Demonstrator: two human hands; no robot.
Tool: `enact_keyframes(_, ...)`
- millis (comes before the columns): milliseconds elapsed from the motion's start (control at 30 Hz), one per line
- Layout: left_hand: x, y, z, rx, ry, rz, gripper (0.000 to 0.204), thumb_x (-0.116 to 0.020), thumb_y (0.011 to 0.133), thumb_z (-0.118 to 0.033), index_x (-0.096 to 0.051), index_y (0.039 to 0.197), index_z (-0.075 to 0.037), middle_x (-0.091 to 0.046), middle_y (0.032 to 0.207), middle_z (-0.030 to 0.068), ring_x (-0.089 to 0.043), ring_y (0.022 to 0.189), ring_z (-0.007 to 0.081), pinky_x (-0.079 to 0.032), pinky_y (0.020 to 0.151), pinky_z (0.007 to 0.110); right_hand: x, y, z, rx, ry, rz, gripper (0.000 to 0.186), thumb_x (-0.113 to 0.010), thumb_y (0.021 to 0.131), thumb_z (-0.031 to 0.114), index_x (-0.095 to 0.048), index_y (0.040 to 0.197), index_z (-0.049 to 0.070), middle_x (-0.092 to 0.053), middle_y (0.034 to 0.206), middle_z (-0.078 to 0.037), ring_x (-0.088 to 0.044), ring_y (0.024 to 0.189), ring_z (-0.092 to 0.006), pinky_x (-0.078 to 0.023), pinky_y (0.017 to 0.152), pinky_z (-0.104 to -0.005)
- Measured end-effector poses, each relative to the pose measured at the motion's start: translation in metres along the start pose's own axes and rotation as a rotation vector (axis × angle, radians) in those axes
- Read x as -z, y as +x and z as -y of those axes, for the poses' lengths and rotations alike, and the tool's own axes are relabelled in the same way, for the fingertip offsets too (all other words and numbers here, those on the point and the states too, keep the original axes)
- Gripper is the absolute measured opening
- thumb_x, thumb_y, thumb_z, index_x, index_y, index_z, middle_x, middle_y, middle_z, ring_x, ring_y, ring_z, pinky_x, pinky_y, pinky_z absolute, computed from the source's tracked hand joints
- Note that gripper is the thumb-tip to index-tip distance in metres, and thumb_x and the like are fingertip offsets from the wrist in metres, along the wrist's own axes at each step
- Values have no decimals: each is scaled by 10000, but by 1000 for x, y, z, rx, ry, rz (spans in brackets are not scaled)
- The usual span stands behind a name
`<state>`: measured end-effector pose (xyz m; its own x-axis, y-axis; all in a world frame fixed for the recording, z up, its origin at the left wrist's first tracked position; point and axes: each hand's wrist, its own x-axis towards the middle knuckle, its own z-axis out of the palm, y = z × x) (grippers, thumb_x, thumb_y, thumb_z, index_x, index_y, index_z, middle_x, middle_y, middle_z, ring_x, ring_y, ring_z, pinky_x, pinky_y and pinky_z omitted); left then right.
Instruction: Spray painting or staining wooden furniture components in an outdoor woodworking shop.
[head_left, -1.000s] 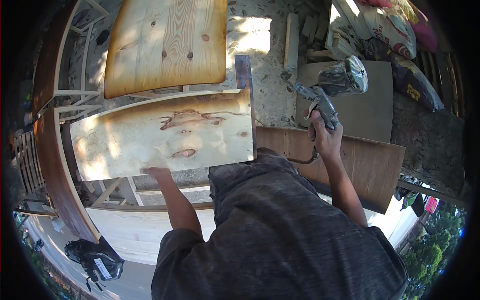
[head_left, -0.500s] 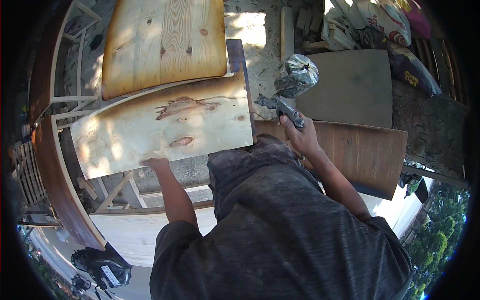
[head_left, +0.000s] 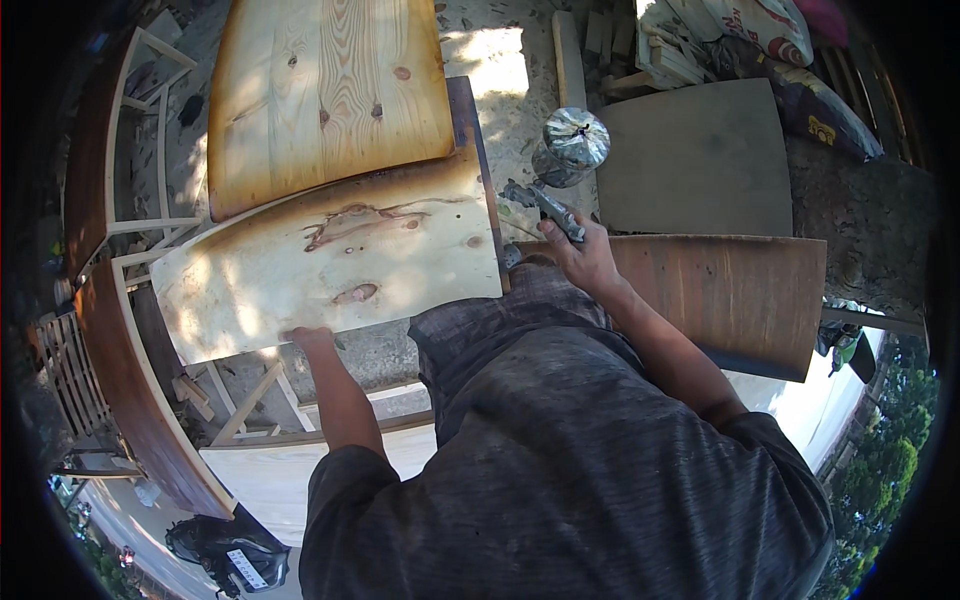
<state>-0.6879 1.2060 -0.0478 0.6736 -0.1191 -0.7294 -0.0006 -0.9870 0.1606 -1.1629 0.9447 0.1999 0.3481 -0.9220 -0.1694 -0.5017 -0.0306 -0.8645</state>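
A pale wooden panel (head_left: 340, 270) with dark knots and a browned far edge lies in front of me, tilted. My left hand (head_left: 312, 338) grips its near edge, the fingertips hidden by the board. In my right hand (head_left: 590, 258) is a spray gun (head_left: 548, 208), held just right of the panel's dark right end, with the fingers wrapped round its handle. A clear, rounded container (head_left: 573, 148) with a shiny crinkled top sits above the gun and seems to be joined to it.
Beyond lies a larger pine board (head_left: 330, 90) with scorched-looking edges. A brown stained panel (head_left: 715, 300) and a grey-brown board (head_left: 690, 160) lie to the right. Stained pieces on pale frames (head_left: 150, 390) stand at left. Sacks (head_left: 820, 120) and wood offcuts are at the far right.
My right hand and the spray gun have shifted slightly left and nearer to me. The container looks more upright. The left hand keeps its hold, while the whole view has turned a little.
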Motion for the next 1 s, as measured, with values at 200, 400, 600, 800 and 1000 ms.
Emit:
enact_keyframes(200,13,12,5,3,301,3,783,-303,968,-690,-422,1532,-161,-425,1586,24,-420,1423,209,-303,1181,395,-25,20,-19,-35,-70,-12,509,-656,978,426,-651,1225,-19,-705,877,-233,-685,796,-324,-523,765,-404)
enact_keyframes(400,17,20,5,8,605,15,760,-323,970,-674,-429,1529,-170,-420,1592,11,-418,1424,192,-304,1176,385,-30,17,-16,-25,-41,84,505,-658,972,431,-666,1177,-30,-703,895,-261,-698,839,-392,-523,768,-432)
enact_keyframes(600,14,23,3,17,920,26,738,-344,973,-658,-435,1527,-179,-415,1597,-2,-417,1425,175,-306,1172,375,-35,25,-24,-26,-47,35,459,-663,974,402,-672,1155,-19,-699,884,-266,-690,845,-427,-523,748,-448)
enact_keyframes(800,24,26,11,35,1231,37,716,-365,976,-642,-442,1524,-188,-411,1602,-15,-415,1426,159,-307,1167,365,-30,25,-37,32,-71,-144,406,-667,976,363,-669,1138,-10,-692,865,-268,-683,840,-448,-522,721,-458)
enact_keyframes(1000,22,-23,-29,11,1450,-4,699,-361,988,-588,-443,1523,-145,-445,1581,19,-431,1421,180,-293,1168,381,-27,15,-37,-44,-67,-68,402,-672,973,360,-663,1152,0,-693,873,-260,-686,843,-441,-523,721,-454)
